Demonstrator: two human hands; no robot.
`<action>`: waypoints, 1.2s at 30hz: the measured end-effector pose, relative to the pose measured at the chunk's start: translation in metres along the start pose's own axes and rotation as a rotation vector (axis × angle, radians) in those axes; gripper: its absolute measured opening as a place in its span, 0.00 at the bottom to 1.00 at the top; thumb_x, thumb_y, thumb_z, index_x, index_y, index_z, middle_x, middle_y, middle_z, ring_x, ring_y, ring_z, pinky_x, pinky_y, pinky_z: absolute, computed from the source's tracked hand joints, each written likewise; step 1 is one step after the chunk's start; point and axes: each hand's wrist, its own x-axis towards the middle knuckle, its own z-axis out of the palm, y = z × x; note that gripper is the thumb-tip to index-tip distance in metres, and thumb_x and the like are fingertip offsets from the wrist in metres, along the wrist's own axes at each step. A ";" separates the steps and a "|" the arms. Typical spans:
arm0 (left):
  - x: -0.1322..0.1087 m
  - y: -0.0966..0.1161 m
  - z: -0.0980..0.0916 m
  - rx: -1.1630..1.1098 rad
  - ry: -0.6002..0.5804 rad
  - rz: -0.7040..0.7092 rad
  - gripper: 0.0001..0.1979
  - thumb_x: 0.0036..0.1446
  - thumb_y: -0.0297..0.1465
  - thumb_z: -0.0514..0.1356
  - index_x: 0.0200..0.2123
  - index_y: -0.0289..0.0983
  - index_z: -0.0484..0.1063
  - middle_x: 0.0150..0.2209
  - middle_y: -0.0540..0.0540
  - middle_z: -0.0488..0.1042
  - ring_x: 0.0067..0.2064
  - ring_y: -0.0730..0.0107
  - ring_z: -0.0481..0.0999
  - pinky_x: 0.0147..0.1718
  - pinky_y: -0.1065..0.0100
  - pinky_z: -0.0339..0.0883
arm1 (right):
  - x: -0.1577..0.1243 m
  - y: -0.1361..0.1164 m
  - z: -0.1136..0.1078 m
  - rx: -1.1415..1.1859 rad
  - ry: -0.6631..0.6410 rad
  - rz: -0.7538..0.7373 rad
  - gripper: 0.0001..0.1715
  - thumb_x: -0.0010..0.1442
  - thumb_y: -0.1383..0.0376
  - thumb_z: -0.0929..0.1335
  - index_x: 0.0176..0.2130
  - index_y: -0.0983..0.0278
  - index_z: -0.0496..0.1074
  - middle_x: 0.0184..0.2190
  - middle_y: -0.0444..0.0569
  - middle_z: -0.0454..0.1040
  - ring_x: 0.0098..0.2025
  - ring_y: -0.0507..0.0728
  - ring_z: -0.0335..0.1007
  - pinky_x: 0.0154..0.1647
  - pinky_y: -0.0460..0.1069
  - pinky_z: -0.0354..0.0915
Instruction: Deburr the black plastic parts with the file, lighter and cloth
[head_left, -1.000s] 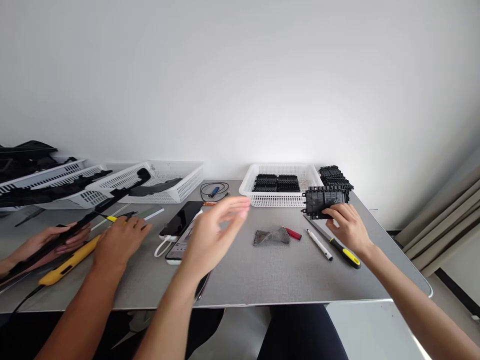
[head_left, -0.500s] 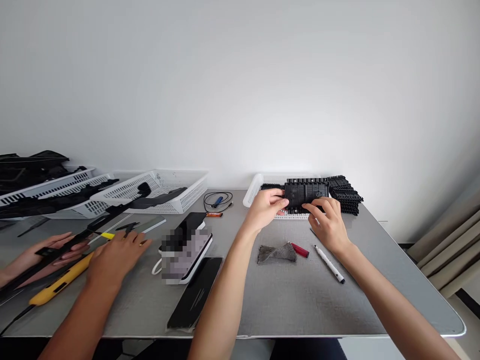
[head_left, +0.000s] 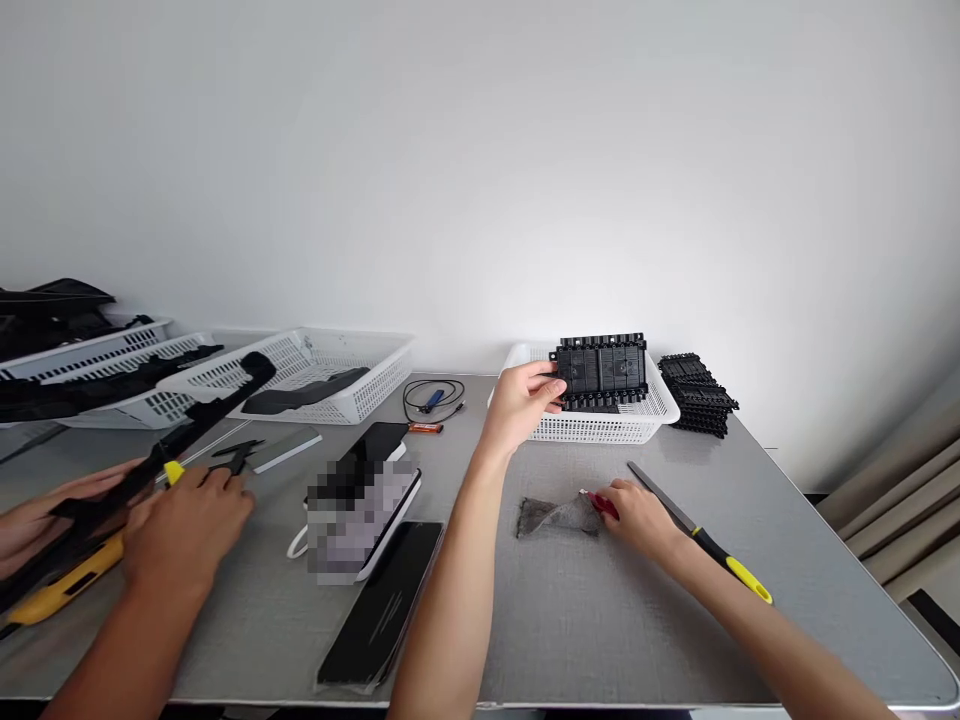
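My left hand [head_left: 521,405] grips a black ribbed plastic panel [head_left: 600,370] by its left end, thumb on its face. The panel is raised above a white basket [head_left: 600,432], with more black pieces partly hidden behind it. Down on the table, my right hand [head_left: 637,515] has its fingers closed around a small red lighter [head_left: 602,505]. Against the lighter lies a crumpled piece of grey mesh cloth [head_left: 555,517]. Beyond my right forearm is a file [head_left: 664,498] with a black and yellow handle.
A stack of black panels [head_left: 697,395] stands right of the basket. Phones [head_left: 382,605], a cable [head_left: 435,400] and an orange item [head_left: 425,428] lie left. Further left, another person's hands [head_left: 187,530] work on a long black part [head_left: 150,470], near white baskets [head_left: 375,385].
My right hand has left the panel and come down onto the red lighter. My left hand still holds the panel, slightly higher. The file now shows; the white marker is out of sight.
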 end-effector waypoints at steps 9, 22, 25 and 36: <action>-0.005 0.009 -0.001 -0.005 0.005 0.016 0.26 0.50 0.39 0.70 0.50 0.30 0.77 0.45 0.36 0.82 0.31 0.68 0.79 0.32 0.64 0.77 | -0.012 0.016 -0.052 0.107 0.088 -0.046 0.10 0.67 0.70 0.58 0.41 0.62 0.67 0.31 0.47 0.73 0.31 0.56 0.68 0.34 0.49 0.60; -0.007 0.014 0.006 0.042 0.008 0.023 0.29 0.49 0.43 0.70 0.51 0.32 0.77 0.43 0.37 0.83 0.30 0.66 0.80 0.33 0.62 0.76 | -0.004 0.013 -0.175 0.869 0.779 0.111 0.12 0.65 0.55 0.62 0.34 0.60 0.64 0.25 0.41 0.61 0.26 0.53 0.55 0.27 0.48 0.54; -0.009 0.016 0.007 0.058 -0.004 0.023 0.28 0.51 0.43 0.69 0.51 0.33 0.77 0.44 0.38 0.83 0.28 0.66 0.80 0.34 0.62 0.75 | 0.016 0.003 -0.164 1.047 0.763 0.121 0.20 0.63 0.47 0.63 0.31 0.60 0.62 0.24 0.40 0.56 0.26 0.52 0.51 0.27 0.48 0.52; -0.010 0.021 0.007 -0.051 0.059 0.114 0.29 0.47 0.45 0.71 0.49 0.33 0.78 0.38 0.41 0.83 0.38 0.63 0.80 0.31 0.68 0.76 | 0.022 -0.010 -0.159 1.120 0.857 0.058 0.21 0.57 0.48 0.69 0.33 0.63 0.68 0.21 0.38 0.55 0.24 0.51 0.48 0.25 0.48 0.47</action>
